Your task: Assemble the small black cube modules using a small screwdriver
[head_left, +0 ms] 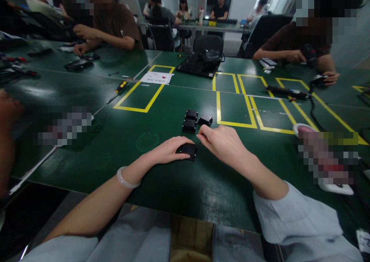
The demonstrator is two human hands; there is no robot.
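My left hand grips a small black box-like part with bright dots at its corners, thumb on the near side and fingers on the far side. The part rests on the green table. My right hand is closed in a pinch just to the right of it. A thin dark thing seems to run from the pinch toward the part, too small to name. Beyond my hands stand two similar black parts in a row, a nearer one and a farther one. Another black part sits tilted beside them.
Yellow tape outlines mark the table. A yellow-black screwdriver and a paper sheet lie at left beyond. A black panel lies farther back. Right, a white-edged tray and a black rod-shaped tool. Other people work around the table.
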